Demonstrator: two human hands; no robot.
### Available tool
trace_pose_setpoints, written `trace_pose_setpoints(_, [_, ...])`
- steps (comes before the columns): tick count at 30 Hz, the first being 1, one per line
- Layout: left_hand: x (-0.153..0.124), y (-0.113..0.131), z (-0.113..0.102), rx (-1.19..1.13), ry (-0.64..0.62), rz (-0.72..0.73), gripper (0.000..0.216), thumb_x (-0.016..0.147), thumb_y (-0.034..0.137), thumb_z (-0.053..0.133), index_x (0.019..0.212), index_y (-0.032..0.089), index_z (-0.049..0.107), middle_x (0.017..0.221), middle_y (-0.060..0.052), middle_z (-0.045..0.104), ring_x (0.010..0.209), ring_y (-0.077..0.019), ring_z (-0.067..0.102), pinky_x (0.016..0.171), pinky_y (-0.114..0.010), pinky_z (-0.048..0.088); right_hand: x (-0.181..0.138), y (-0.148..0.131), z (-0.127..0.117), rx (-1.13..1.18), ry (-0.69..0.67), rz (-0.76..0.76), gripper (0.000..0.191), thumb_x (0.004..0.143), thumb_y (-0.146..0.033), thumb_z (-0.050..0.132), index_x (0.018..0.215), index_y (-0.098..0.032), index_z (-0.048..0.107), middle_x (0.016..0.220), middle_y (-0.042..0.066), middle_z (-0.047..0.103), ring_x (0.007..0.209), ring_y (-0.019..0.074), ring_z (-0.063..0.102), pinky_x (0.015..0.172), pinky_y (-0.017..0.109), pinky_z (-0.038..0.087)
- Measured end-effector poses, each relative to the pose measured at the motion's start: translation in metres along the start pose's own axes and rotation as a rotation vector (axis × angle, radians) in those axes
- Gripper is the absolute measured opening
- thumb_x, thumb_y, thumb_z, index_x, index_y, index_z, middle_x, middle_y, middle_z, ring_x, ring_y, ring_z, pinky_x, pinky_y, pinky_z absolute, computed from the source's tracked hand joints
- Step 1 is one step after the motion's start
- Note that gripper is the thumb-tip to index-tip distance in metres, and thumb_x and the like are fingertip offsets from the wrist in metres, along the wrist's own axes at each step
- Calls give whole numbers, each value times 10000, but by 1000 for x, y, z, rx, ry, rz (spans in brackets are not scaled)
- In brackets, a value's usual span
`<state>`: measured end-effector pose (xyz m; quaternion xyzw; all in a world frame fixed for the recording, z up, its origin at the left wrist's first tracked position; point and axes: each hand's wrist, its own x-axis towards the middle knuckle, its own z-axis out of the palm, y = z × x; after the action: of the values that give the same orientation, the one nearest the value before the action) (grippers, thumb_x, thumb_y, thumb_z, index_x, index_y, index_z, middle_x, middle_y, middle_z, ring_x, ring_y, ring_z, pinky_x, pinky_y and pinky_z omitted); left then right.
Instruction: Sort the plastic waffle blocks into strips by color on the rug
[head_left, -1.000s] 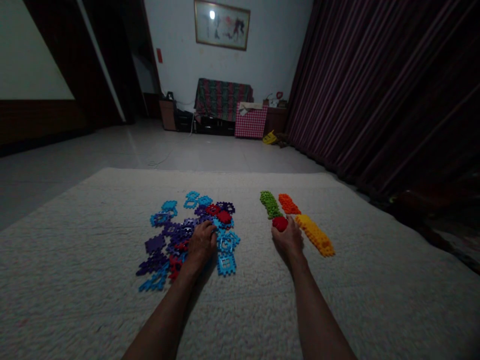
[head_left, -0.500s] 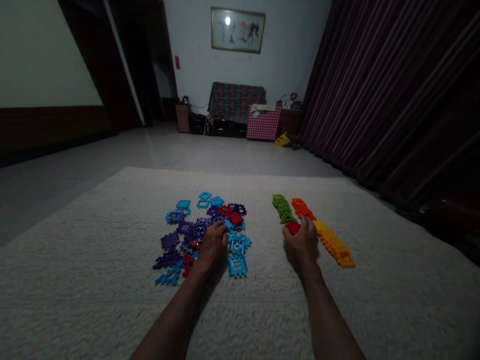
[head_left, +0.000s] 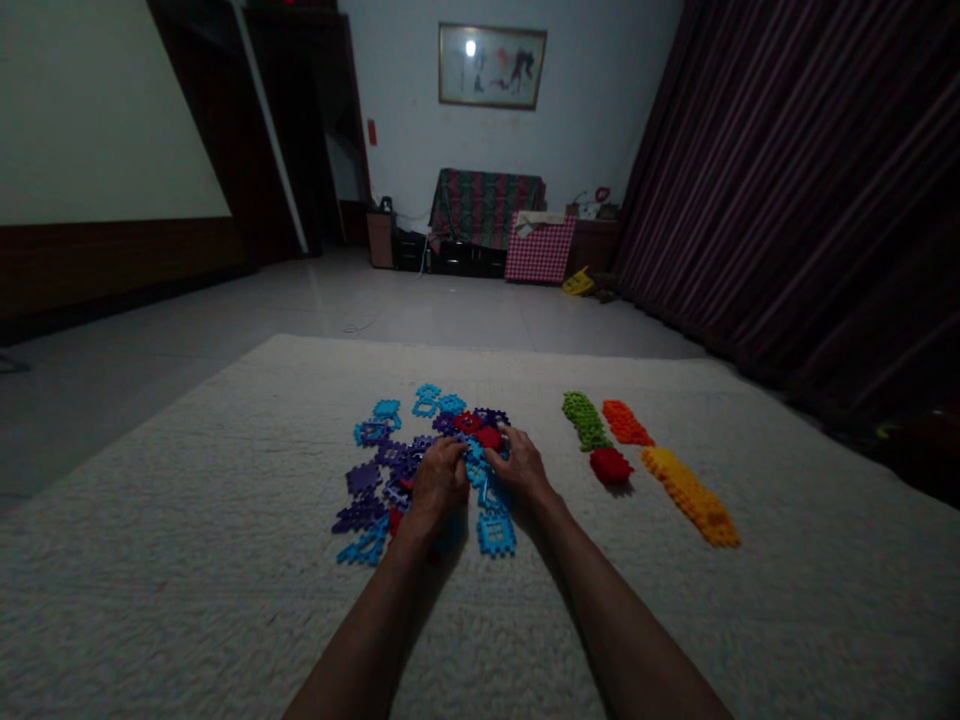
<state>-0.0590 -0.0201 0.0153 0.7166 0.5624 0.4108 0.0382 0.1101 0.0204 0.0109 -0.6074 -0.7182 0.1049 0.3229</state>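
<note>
A loose pile of purple, blue and red interlocking plastic tiles lies on the mat, a purple tile [head_left: 363,478] at its left and a blue tile [head_left: 496,535] at its near right. My left hand [head_left: 441,485] is over the middle of the pile, fingers bent and closed; whatever they hold is hidden. At the pile's right side my right hand [head_left: 523,465] reaches in, thumb and fingers apart beside a red tile [head_left: 490,439]. Off to the right lie a red stack [head_left: 611,466], a green row [head_left: 585,420], an orange row [head_left: 626,423] and a yellow row [head_left: 691,497] of tiles.
A pale textured mat [head_left: 247,440] covers the floor under the tiles. Beyond it, tiled floor leads to a low cabinet [head_left: 469,258] with draped cloths. A dark purple curtain [head_left: 735,180] hangs along the right, and a framed picture [head_left: 491,65] is on the wall.
My right hand has left the red stack and moved left to the pile, where its fingers are now by a red tile. My left hand stays over the pile. The view has shifted slightly.
</note>
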Motion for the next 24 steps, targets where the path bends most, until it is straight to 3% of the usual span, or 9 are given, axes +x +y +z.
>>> trace_pose_setpoints(3, [0,1,-1,2,0,-8,292,839,84,469,949,175,724,1028,-101,716,973,-218,659,918,-362,540,11,-9,4,-89,-38,46,466,833,-418,635,1232,-180,601,1186,128,653,1109,258,607,946,376,469])
trace_pose_setpoints(6, [1,6,-3,3,-15,-14,296,823,62,473,930,178,724,1003,-92,719,964,-216,659,923,-357,535,14,-9,4,-114,-47,58,375,843,-367,629,1172,-186,631,1137,117,665,1077,243,611,934,360,463])
trace_pose_setpoints(10, [-3,15,-4,3,-75,3,294,814,57,489,937,185,723,1005,-85,713,962,-214,658,921,-357,532,6,1,-7,5,56,-39,377,821,-271,629,1189,-193,621,1176,111,651,1121,223,589,968,352,457])
trace_pose_setpoints(18, [-54,41,0,60,-272,199,193,867,230,591,1016,205,711,1149,-117,671,1055,-261,623,954,-436,513,-64,39,-56,70,90,-109,373,835,-281,584,1191,-172,613,1151,109,650,1068,224,598,981,376,462])
trace_pose_setpoints(22, [-76,59,0,79,-315,253,341,827,291,660,1164,248,644,1376,-115,547,1281,-321,490,1067,-527,429,-90,49,-64,32,91,-165,319,829,-253,573,1134,-175,623,1134,112,663,1071,239,594,989,400,454])
trace_pose_setpoints(24, [-79,64,1,83,-342,243,307,842,272,635,1148,247,635,1439,-109,491,1339,-321,437,1105,-546,394,-94,53,-62,30,92,-184,301,833,-251,568,1121,-180,622,1130,113,666,1074,246,594,990,414,454])
